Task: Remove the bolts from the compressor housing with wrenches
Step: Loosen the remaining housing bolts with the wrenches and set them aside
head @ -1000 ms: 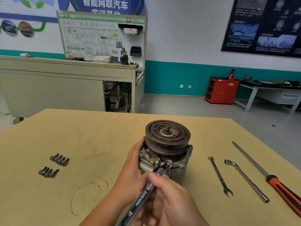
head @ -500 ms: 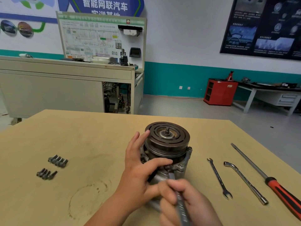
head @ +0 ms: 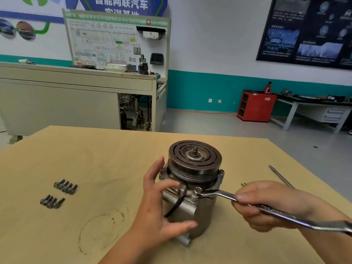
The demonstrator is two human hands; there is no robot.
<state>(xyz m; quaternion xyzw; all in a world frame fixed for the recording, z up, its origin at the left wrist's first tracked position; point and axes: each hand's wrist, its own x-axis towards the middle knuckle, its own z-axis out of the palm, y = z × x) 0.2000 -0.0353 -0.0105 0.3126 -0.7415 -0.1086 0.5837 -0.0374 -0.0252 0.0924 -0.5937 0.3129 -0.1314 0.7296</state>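
Right hand [head: 266,204] is curled round the wrench [head: 219,195], ring on a bolt [head: 198,190] at the near flange of the compressor [head: 202,210]. Left hand [head: 162,206], fingers spread, braces its left side. Risk: a half-seated ring slips, rounding the head; weak bracing lets the compressor tip.

White Chinese characters reading "智能网联汽车" run across the blue wall banner [head: 122,4] at the top of the workshop. A second line beneath them is half hidden by the display board [head: 116,40] and cannot be read whole. The board's green header strip and wiring diagram carry print too fine to make out, and a small red logo [head: 148,22] sits at the header's right end. Headings and captions on the dark poster [head: 304,31] at right are blurred. Stamped marks on the wrench [head: 266,208] shank are illegible.
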